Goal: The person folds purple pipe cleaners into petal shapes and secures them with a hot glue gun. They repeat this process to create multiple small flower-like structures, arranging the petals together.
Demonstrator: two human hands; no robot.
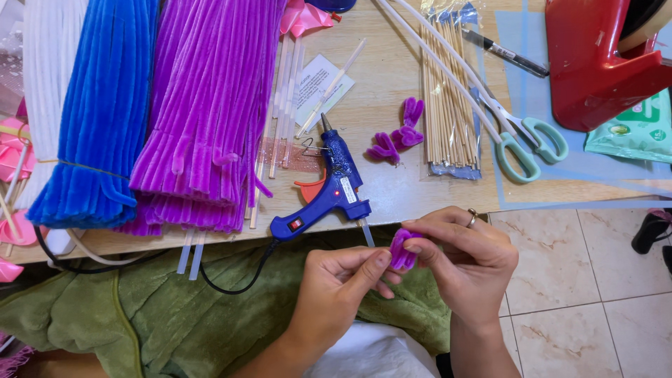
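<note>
Purple pipe-cleaner piece pinched between left hand and right hand, wooden sticks in clear bag

Lighting bright, even and diffuse. Soft short shadows lie just below the glue gun on the worktop. No glare. Focus sharp at centre; mild wide-angle bending at the frame edges, far from the gun.

One glue gun, one scissors, two hands.
</note>
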